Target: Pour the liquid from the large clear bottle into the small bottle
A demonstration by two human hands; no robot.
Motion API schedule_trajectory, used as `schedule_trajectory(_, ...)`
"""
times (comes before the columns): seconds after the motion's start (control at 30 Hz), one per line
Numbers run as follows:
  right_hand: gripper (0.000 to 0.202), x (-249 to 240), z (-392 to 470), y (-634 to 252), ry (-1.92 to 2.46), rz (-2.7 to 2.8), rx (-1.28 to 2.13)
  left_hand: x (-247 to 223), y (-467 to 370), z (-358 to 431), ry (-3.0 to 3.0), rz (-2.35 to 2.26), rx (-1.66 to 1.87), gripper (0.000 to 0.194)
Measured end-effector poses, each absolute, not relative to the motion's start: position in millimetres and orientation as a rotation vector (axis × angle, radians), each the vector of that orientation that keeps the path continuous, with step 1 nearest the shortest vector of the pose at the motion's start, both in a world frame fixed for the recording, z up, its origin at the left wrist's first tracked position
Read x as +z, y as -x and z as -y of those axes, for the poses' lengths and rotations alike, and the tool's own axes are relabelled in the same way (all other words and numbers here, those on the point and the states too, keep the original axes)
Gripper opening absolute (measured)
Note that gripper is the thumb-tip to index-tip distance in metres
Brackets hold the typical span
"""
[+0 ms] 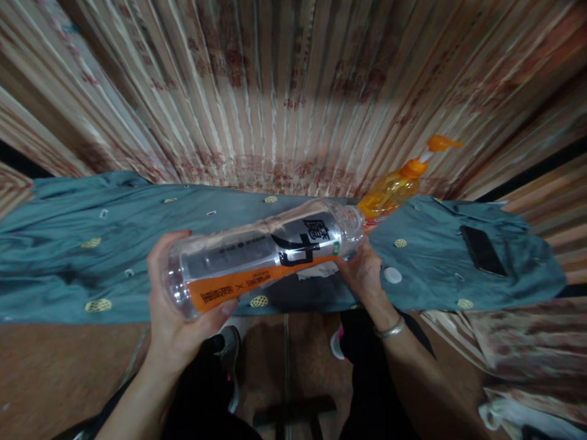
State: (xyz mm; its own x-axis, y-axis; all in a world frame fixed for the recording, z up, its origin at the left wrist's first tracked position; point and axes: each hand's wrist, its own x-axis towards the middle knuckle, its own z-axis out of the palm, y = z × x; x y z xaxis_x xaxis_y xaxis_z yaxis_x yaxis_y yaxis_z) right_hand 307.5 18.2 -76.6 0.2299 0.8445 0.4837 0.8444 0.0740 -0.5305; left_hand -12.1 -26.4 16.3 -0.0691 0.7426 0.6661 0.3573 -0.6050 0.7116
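Note:
A large clear plastic bottle point(257, 256) with a silver and orange label lies almost level across my view, above the cloth. My left hand point(177, 318) grips its base, the thumb along the underside. At the neck end my right hand point(362, 272) holds the bottle from below; its fingers are mostly hidden behind it. The bottle's mouth points right and shows no cap. Just beyond that mouth stands a pump bottle point(389, 192) of yellow-orange liquid with an orange pump head. A white round cap point(392, 275) rests on the cloth, right of my right hand.
A green patterned cloth point(114, 214) covers the long narrow table. On its right part lies a black phone point(483, 250). A whitish crumpled piece point(318, 271) shows beneath the held bottle. Pleated curtains point(275, 91) hang right behind the table. A dark stool-like bar point(296, 410) is below.

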Motion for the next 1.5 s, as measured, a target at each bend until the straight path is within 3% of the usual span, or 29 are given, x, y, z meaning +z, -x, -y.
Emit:
schedule_trajectory(0.43,0.064,-78.7,-17.7,-307.8,1.747,1.591,-0.042,17.7,10.6,25.2,-1.904,-1.187,1.716,0.080)
schedule_trajectory(1.1,0.053,-77.1,-17.7,-309.1,1.714,1.591,0.001,18.4,11.4,26.0,-1.856,-1.174,1.742,0.083)
schedule_trajectory(1.5,0.060,-78.6,-17.3,-309.8,1.731,1.584,-0.027,19.2,11.3,25.4,-1.862,-1.169,1.737,0.083)
